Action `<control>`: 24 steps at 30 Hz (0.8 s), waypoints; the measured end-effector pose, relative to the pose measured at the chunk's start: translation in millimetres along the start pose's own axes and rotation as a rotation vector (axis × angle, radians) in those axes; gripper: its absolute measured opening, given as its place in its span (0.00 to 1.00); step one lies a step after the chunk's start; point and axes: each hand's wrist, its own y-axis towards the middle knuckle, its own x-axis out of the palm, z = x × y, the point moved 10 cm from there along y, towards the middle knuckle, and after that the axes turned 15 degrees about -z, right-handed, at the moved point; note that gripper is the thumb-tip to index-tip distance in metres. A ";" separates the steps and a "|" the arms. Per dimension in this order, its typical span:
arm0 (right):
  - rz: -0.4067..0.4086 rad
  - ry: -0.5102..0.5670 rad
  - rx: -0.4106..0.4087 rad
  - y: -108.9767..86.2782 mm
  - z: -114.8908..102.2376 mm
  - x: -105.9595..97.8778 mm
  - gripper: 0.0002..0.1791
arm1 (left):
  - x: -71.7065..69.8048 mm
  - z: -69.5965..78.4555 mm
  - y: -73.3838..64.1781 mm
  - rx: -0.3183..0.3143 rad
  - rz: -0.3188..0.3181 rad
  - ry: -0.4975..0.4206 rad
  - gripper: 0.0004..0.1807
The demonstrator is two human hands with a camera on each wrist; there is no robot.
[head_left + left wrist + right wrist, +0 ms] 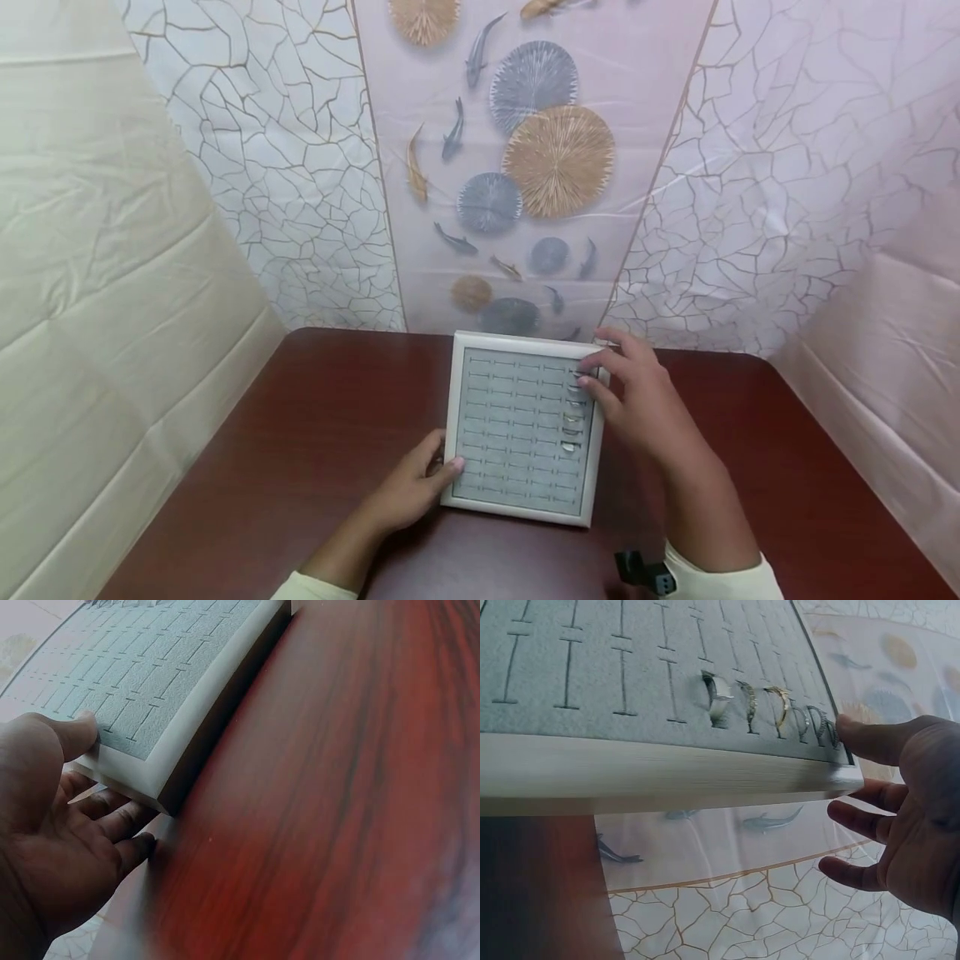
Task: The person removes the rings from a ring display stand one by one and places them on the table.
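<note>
A square ring display tray [517, 437], with a pale frame and grey slotted padding, is held tilted up facing me. Several rings [571, 432] stand in its right-hand column of slots; in the right wrist view, one is a wide silver ring [718, 699] and another a gold-toned ring [778, 706]. My left hand [416, 483] grips the tray's lower left side, thumb over the frame, other fingers behind and below. My right hand [637, 387] is at the upper right corner, thumb and index fingertip pinching at the topmost ring [577, 374], which they partly hide.
The dark red-brown table [300, 433] spreads under the tray. A patterned cloth [315, 167] with fish and round shapes hangs behind it, and cream cloth [97, 275] flanks the left side. A black strap with a buckle [645, 572] lies by the right sleeve.
</note>
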 end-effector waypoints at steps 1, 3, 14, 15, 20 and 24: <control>0.005 -0.010 -0.002 0.1 -1.2 -0.5 0.04 | 0.1 0.3 0.3 0.004 -0.005 0.006 0.24; 0.017 -0.026 -0.006 1.1 -3.2 -0.6 0.03 | 0.4 0.8 1.0 0.012 -0.018 0.013 0.25; 0.071 -0.062 0.060 -0.5 -3.6 14.3 0.10 | -3.7 -5.1 -6.4 -0.042 -0.046 0.150 0.22; 0.074 -0.053 0.059 -1.1 -3.5 13.5 0.11 | -4.0 -4.5 -6.5 -0.041 -0.043 0.159 0.22; 0.039 0.002 0.021 -1.5 -4.7 7.0 0.14 | -4.6 -2.5 -5.5 -0.029 -0.016 0.185 0.21; -0.024 0.062 -0.027 -2.7 -3.4 6.0 0.13 | -2.8 -2.5 -5.0 -0.049 -0.008 0.195 0.21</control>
